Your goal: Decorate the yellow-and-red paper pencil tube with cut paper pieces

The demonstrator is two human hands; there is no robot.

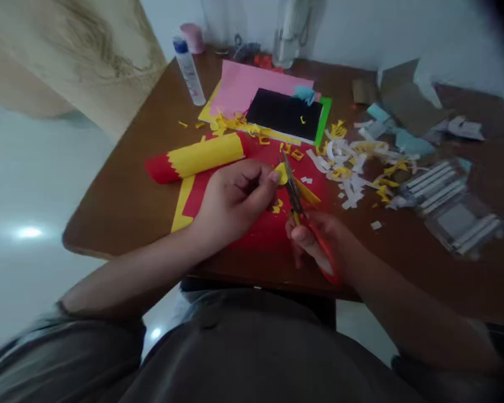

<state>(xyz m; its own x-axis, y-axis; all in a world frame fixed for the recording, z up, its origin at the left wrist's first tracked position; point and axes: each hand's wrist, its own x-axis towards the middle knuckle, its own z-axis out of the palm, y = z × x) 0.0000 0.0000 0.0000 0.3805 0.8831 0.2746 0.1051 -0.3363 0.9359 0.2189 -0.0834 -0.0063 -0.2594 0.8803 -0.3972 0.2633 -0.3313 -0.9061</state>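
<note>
Between thumb and finger, my left hand (235, 201) pinches a small yellow paper piece (282, 174). My right hand (319, 238) grips red-handled scissors (293, 193), whose blades point away from me and meet the right edge of that piece. Whether the blades are fully closed is hard to make out. Beneath both hands lies red paper (260, 238) with tiny yellow snippets (278, 206) on it. A roll of red and yellow paper (205, 155), zigzag-cut at one end of the yellow, rests just beyond my left hand.
Pink paper (252, 84) and a black sheet (283, 113) are stacked toward the back. A glue bottle (190, 73) with a blue cap stands back left. White and yellow scraps (353, 168) cover the right side, beside a clear plastic case (453, 204). A wall borders the table's (117, 207) far edge.
</note>
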